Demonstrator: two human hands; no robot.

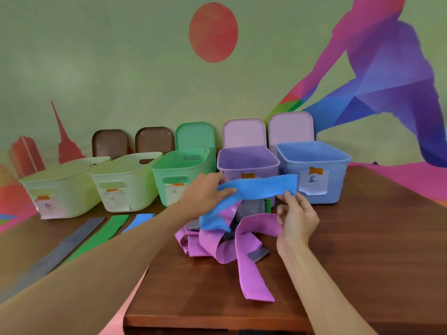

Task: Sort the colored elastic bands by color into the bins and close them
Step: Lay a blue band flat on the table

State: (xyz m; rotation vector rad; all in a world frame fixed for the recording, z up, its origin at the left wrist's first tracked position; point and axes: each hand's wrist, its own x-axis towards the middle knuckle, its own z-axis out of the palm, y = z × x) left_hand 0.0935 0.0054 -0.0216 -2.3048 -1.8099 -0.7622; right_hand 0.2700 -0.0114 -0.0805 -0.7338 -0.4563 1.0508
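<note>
Sagging at its left end onto tangled pink bands (217,246) on the surface (362,238), the blue band (258,187) is a flat, wide strip held level. The left grip (205,193), arm outstretched, pinches it. The right grip (298,216), fingers raised, pinches its right end before the open blue bin (338,182).

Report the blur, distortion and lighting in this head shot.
Head view: wide-angle distortion bows the row of bins and swells the left forearm near the lens. Head view: soft throughout, the label on the blue bin barely legible. Head view: light flat and even, no harsh glare on the table.
</note>
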